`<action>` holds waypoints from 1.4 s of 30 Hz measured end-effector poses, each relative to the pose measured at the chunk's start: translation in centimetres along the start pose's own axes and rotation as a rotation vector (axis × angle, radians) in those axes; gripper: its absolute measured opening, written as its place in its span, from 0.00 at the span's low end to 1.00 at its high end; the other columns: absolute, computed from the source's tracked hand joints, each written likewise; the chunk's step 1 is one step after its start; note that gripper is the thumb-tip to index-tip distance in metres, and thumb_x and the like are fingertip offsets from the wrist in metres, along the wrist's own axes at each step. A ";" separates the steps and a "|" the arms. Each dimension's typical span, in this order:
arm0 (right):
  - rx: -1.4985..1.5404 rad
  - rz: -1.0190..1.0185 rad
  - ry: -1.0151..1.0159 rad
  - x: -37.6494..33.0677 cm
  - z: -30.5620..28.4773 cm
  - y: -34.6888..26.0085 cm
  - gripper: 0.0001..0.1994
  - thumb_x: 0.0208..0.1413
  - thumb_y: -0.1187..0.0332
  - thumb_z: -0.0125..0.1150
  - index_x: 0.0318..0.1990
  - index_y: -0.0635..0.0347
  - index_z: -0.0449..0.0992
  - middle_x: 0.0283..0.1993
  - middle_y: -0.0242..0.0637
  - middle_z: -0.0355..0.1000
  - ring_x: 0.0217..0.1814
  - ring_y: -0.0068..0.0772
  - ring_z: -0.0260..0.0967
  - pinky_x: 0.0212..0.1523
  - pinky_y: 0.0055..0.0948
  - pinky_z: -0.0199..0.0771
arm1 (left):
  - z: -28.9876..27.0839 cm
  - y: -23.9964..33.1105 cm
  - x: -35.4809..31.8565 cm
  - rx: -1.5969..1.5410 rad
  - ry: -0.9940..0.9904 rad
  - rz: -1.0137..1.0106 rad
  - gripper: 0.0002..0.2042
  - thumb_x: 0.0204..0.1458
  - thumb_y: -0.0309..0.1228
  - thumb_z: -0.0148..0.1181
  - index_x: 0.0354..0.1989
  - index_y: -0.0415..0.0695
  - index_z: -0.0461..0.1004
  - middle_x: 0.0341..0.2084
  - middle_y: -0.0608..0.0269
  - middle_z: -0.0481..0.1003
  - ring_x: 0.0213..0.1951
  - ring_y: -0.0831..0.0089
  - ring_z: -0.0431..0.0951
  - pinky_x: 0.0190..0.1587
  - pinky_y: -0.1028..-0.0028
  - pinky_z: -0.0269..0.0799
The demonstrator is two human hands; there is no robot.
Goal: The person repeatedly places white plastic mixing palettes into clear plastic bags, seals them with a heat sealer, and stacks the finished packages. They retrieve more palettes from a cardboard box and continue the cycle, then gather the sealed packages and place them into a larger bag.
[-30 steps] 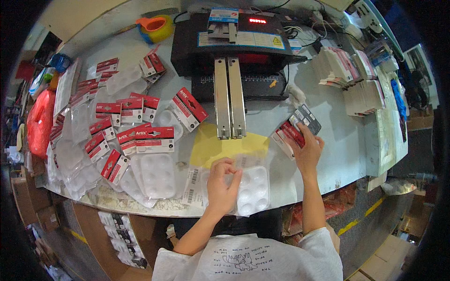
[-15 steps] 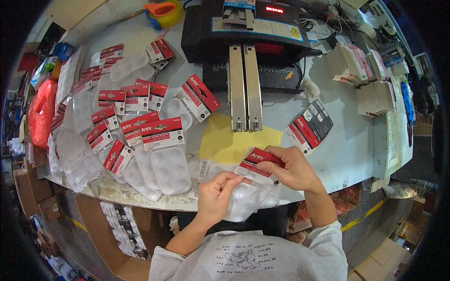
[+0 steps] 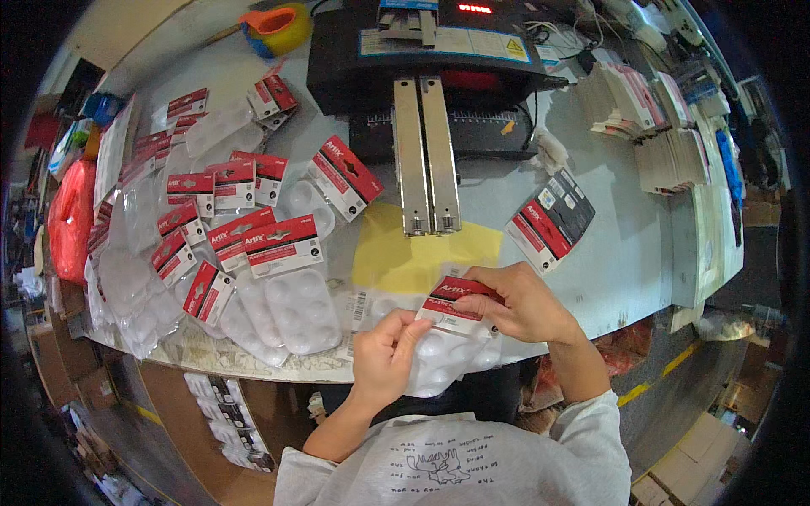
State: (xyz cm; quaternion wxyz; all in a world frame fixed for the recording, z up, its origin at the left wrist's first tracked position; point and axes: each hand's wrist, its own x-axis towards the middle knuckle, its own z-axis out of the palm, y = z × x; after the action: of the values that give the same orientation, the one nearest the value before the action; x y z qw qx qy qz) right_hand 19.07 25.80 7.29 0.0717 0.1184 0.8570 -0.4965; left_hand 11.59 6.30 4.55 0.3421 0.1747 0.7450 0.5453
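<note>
The left hand (image 3: pixel 386 354) pinches the lower left edge of a clear plastic blister pack with round wells (image 3: pixel 451 358), thumb and fingers closed on it. The right hand (image 3: pixel 519 304) grips a red and white printed header card (image 3: pixel 456 299) at its right end and holds it against the top of the same pack. Both hands hold the pack just over the near edge of the pale grey worktable (image 3: pixel 624 253), close to the person's chest.

A yellow sheet of paper (image 3: pixel 405 261) lies on the table just beyond the hands, under the tips of 2 long metal bars (image 3: pixel 427 156) that reach out from a black sealing machine with a red display (image 3: pixel 439 59). To the right of the yellow sheet lies a small stack of red and black header cards (image 3: pixel 550 221). Left of the hands, many finished clear packs with red cards (image 3: pixel 270 253) lie spread and overlapping across the table. A loose clear blister pack (image 3: pixel 295 308) lies nearest the left hand. Stacks of pale cards (image 3: pixel 650 118) stand at the far right, and an orange and yellow tape dispenser (image 3: pixel 274 25) sits at the far left corner.
</note>
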 end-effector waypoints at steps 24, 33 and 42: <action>0.916 0.445 0.336 1.0 4.0 3.5 0.09 0.55 0.70 0.56 0.30 0.68 0.76 0.21 0.32 0.70 0.18 0.19 0.64 0.19 0.17 0.62 | 0.3 -2.0 4.9 0.040 0.280 0.073 0.12 0.61 0.33 0.44 0.30 0.37 0.67 0.21 0.66 0.66 0.27 0.81 0.63 0.31 0.79 0.60; 0.988 0.287 0.439 3.1 4.5 5.4 0.10 0.56 0.69 0.55 0.32 0.68 0.76 0.21 0.33 0.70 0.18 0.21 0.66 0.21 0.19 0.66 | 0.9 -4.1 7.8 0.032 0.306 0.178 0.12 0.62 0.33 0.42 0.30 0.37 0.64 0.21 0.64 0.65 0.28 0.78 0.65 0.32 0.73 0.63; -0.642 0.335 0.870 -1.1 -1.2 10.5 0.47 0.34 0.49 0.73 0.61 0.64 0.57 0.62 0.46 0.59 0.63 0.42 0.58 0.57 0.40 0.55 | -9.4 0.8 5.5 0.896 0.744 0.142 0.14 0.53 0.32 0.54 0.48 0.42 0.69 0.43 0.50 0.70 0.46 0.56 0.69 0.47 0.62 0.64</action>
State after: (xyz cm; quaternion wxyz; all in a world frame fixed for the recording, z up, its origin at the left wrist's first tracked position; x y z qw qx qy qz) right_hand 22.99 31.72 -0.62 -0.1777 0.4188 0.8851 -0.0981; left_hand 1.05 3.51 5.14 -0.0873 0.1485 0.9594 0.2235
